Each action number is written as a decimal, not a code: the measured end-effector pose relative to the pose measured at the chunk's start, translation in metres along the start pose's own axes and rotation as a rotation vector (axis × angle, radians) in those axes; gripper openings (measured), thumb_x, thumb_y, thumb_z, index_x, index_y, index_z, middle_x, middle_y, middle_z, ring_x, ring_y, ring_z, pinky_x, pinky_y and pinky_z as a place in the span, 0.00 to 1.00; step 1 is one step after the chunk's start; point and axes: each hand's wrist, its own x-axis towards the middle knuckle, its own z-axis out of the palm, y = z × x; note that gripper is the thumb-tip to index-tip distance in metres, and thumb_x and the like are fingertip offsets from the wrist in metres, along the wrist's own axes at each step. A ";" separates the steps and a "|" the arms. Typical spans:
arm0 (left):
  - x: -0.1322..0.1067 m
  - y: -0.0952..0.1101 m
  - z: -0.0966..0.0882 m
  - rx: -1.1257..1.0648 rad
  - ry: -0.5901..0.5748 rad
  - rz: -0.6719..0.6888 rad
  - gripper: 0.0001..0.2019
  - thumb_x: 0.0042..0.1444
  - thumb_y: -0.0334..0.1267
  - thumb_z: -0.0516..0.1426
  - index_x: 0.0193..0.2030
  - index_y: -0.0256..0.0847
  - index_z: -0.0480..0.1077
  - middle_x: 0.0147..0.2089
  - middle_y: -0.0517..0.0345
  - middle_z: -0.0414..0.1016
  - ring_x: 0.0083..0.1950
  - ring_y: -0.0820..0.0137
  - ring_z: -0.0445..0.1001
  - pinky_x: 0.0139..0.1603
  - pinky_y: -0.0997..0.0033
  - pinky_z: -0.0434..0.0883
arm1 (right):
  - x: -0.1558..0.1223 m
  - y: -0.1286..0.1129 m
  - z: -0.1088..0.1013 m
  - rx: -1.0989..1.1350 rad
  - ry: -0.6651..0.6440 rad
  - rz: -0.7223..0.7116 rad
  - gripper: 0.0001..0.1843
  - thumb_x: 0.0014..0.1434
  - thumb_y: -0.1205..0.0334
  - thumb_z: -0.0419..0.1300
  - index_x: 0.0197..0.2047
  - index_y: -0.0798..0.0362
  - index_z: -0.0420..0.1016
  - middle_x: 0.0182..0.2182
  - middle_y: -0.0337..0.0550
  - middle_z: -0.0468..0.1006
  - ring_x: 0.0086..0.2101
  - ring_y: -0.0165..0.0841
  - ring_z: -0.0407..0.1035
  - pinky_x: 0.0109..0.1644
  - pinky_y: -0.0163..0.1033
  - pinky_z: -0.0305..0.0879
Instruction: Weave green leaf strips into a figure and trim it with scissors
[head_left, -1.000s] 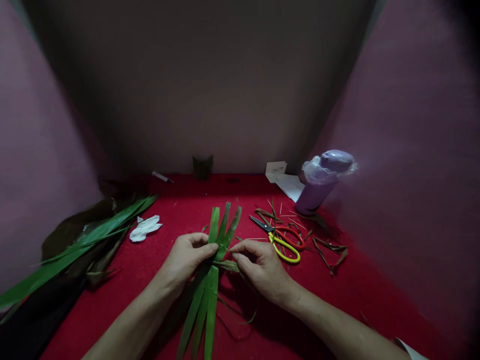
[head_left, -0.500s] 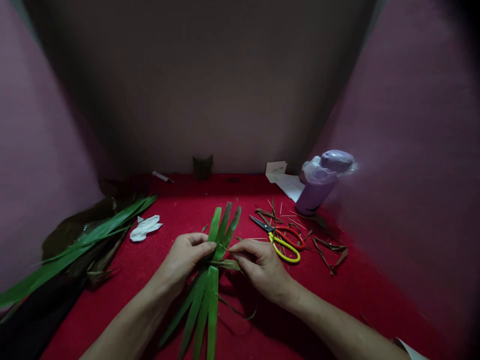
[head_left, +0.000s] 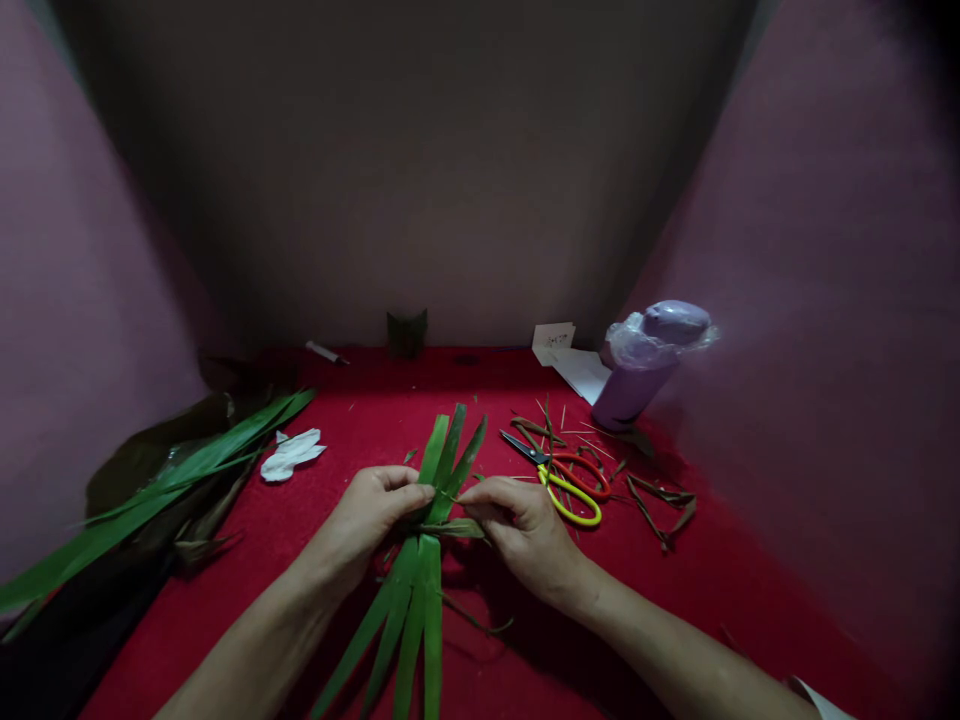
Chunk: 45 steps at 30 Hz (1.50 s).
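Note:
My left hand [head_left: 379, 505] is closed on a bundle of green leaf strips [head_left: 420, 590], its thumb pressing near the middle. The strips fan out above and below the hand. With thumb and index finger pinched, my right hand [head_left: 529, 530] holds the end of a thin fibre strand [head_left: 448, 496] that runs across the strips to my left thumb. A dry, brownish-green leaf piece [head_left: 457, 529] lies crosswise over the bundle, its right end by my right fingers. A thin dark strip [head_left: 476, 618] curls down to the right.
Scissors with red and yellow handles [head_left: 566, 485] lie right of my hands, among thin sticks and dried leaf scraps [head_left: 667, 500]. A purple tumbler [head_left: 634, 385], papers [head_left: 581, 375], a syringe [head_left: 324, 352], crumpled tissue [head_left: 291, 455] and long green leaves [head_left: 187, 485] surround the red cloth [head_left: 600, 640].
The lower ends of the leaf strips have swung and spread slightly. Both hands keep nearly the same place and grip; the thin strand still stretches between them.

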 end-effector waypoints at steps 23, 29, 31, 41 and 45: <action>-0.004 0.007 0.002 -0.013 0.027 0.026 0.07 0.43 0.38 0.61 0.22 0.36 0.71 0.19 0.60 0.70 0.21 0.74 0.66 0.22 0.75 0.60 | 0.001 -0.008 -0.002 -0.070 0.028 0.015 0.09 0.58 0.71 0.53 0.34 0.52 0.74 0.28 0.40 0.76 0.30 0.30 0.68 0.35 0.33 0.61; -0.003 0.004 0.003 -0.045 -0.006 -0.021 0.06 0.42 0.36 0.62 0.24 0.36 0.70 0.19 0.61 0.70 0.19 0.76 0.65 0.22 0.76 0.60 | 0.000 -0.009 -0.003 -0.131 0.016 0.034 0.07 0.58 0.69 0.54 0.33 0.53 0.72 0.27 0.40 0.75 0.29 0.30 0.68 0.34 0.33 0.60; -0.003 0.002 0.003 -0.059 -0.011 -0.016 0.07 0.42 0.36 0.62 0.23 0.36 0.70 0.19 0.62 0.69 0.19 0.76 0.65 0.22 0.76 0.61 | 0.000 -0.009 -0.003 -0.142 0.015 0.043 0.06 0.58 0.69 0.54 0.32 0.53 0.72 0.27 0.39 0.74 0.29 0.30 0.67 0.33 0.33 0.59; -0.002 0.001 0.003 -0.057 -0.040 -0.022 0.07 0.42 0.36 0.62 0.24 0.35 0.71 0.21 0.59 0.72 0.22 0.74 0.67 0.24 0.75 0.62 | -0.001 -0.007 -0.002 -0.167 0.015 0.016 0.06 0.57 0.70 0.55 0.31 0.52 0.71 0.26 0.39 0.74 0.28 0.30 0.67 0.33 0.33 0.59; -0.004 0.002 0.002 -0.033 -0.041 -0.008 0.07 0.44 0.37 0.61 0.26 0.35 0.72 0.21 0.60 0.70 0.21 0.74 0.67 0.23 0.75 0.61 | -0.001 -0.007 -0.002 -0.174 0.029 0.031 0.05 0.58 0.69 0.55 0.32 0.52 0.70 0.26 0.39 0.73 0.28 0.30 0.67 0.33 0.33 0.59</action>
